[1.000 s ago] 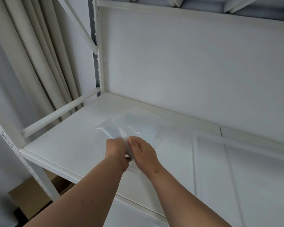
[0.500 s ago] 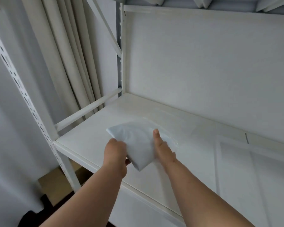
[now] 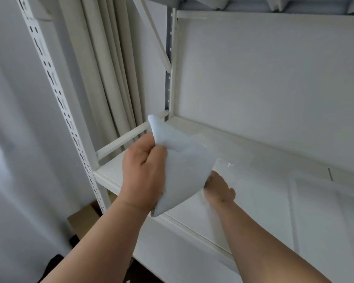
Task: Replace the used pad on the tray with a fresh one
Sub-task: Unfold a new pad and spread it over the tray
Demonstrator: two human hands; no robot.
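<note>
Gripping a folded white pad (image 3: 184,170), the left hand (image 3: 142,172) holds it lifted above the front left corner of the white shelf (image 3: 253,201), fingers curled round the pad's left edge. The right hand (image 3: 220,188) sits behind the pad's lower right edge, low over the shelf near its front edge; its fingers are hidden, so their state cannot be told. A clear plastic wrapper (image 3: 227,166) lies crumpled on the shelf just beside that hand. Cream curtains (image 3: 110,68) hang past the shelf's left end.

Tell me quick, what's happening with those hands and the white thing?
Left hand grips folded white pad, lifted off shelf. Right hand on clear wrapper, fingers hidden. Nothing in the way.
</note>
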